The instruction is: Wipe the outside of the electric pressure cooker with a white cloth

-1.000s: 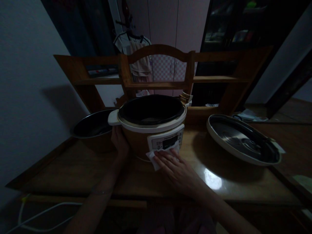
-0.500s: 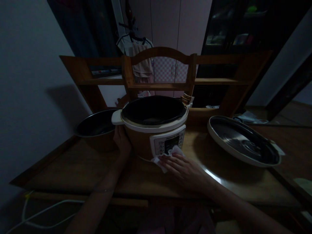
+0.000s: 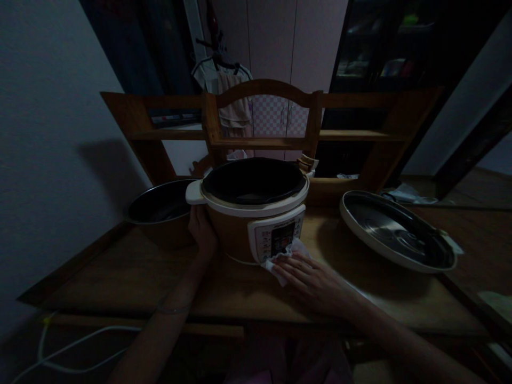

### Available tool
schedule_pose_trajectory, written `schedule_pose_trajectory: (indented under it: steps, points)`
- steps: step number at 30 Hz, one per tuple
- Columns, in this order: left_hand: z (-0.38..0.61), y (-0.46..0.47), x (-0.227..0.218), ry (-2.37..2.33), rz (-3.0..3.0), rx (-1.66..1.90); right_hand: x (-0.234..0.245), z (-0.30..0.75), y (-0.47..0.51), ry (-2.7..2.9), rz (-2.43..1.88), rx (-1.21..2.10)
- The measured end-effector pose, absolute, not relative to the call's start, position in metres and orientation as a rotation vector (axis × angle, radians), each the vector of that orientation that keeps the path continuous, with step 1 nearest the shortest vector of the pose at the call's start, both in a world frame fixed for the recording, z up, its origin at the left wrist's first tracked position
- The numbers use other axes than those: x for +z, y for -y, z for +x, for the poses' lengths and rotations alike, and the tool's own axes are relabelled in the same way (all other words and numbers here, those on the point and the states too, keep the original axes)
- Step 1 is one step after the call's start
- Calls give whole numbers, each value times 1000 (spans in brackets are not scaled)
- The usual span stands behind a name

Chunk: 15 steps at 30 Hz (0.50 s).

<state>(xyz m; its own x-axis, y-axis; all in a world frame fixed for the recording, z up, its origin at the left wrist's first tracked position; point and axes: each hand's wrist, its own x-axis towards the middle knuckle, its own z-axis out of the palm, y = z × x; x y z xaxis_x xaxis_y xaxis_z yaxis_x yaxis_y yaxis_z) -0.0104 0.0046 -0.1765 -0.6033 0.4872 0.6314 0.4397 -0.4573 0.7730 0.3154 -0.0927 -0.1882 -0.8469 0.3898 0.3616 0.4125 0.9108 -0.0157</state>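
Observation:
An electric cooker (image 3: 232,232) with a brown body and white rim stands lidless on the wooden desk, its dark inside facing up. My left hand (image 3: 203,230) is up against its left side, beneath the white side handle (image 3: 194,192); the fingertips are partly hidden there. Under the fingers of my right hand (image 3: 306,277), a crumpled white tissue (image 3: 298,248) is pressed to the lower right of the control panel (image 3: 266,242). The panel's dark display shows above the tissue. Those fingers lie nearly straight over it.
A dark inner pot (image 3: 160,205) stands left of the cooker. To the right, the cooker's round lid (image 3: 362,234) rests underside up. A wooden shelf back (image 3: 260,143) rises behind. White cable (image 3: 80,346) hangs by the desk's front left edge (image 3: 160,325).
My right hand and the tissue have slid slightly right along the bottom of the panel, uncovering more of the display. My left hand stays at the cooker's side.

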Motion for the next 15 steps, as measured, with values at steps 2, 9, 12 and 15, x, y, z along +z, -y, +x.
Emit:
schedule_pose_trajectory:
  steps: [2,9,12,15]
  points:
    - [-11,-5,-177,-1602,1393,2269,-187,320,96,2718,-614,-72]
    - [-14,-5,-180,-1586,1414,2249,-188,343,111,2230,-930,647]
    - [-15,-7,-182,-1604,1409,2251,-189,345,119,1518,-1053,1158]
    - [-16,-9,-184,-1611,1406,2255,-192,345,125,896,-917,1453]
